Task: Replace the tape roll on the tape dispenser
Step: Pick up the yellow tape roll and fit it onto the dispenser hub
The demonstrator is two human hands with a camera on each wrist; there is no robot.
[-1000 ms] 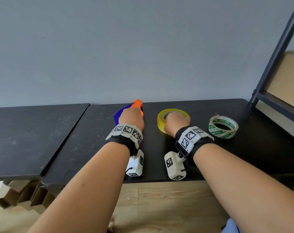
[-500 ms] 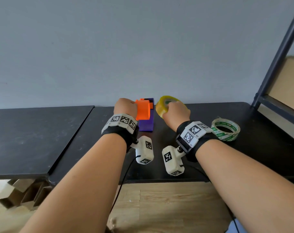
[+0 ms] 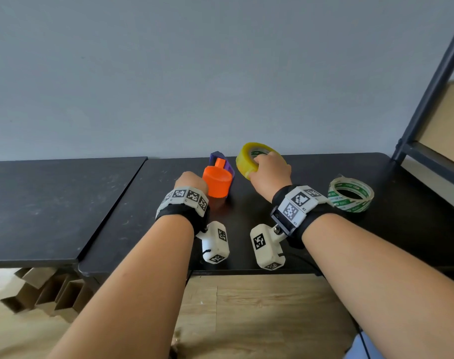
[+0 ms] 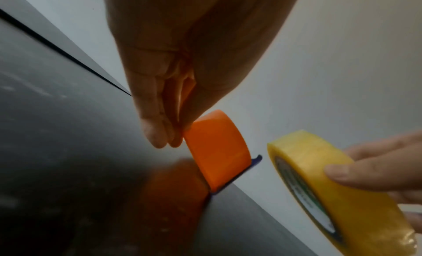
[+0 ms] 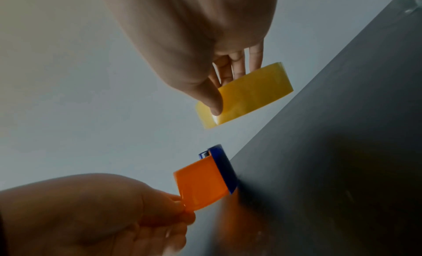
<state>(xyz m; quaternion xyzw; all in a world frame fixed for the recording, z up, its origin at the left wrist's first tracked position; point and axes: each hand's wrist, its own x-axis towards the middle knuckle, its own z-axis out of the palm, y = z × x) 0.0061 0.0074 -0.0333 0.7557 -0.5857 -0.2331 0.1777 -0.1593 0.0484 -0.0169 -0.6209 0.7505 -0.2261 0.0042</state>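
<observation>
The tape dispenser (image 3: 219, 177) has an orange drum on a blue-purple frame. It stands tilted with its lower edge on the black table (image 3: 246, 242). My left hand (image 3: 191, 181) pinches its orange part from the near side, as the left wrist view shows at the dispenser (image 4: 217, 150). My right hand (image 3: 270, 172) grips a yellow tape roll (image 3: 249, 161) by its rim, held in the air just right of the dispenser and apart from it. The right wrist view shows the yellow roll (image 5: 246, 95) above the dispenser (image 5: 205, 180).
A clear tape roll with green print (image 3: 350, 194) lies flat on the table at the right. A dark shelf frame (image 3: 428, 99) rises at the far right. A second black table (image 3: 52, 203) adjoins on the left. The grey wall is close behind.
Both hands rose from the table top: the left tipped the dispenser up onto its edge, and the right lifted the yellow roll and carried it beside the dispenser.
</observation>
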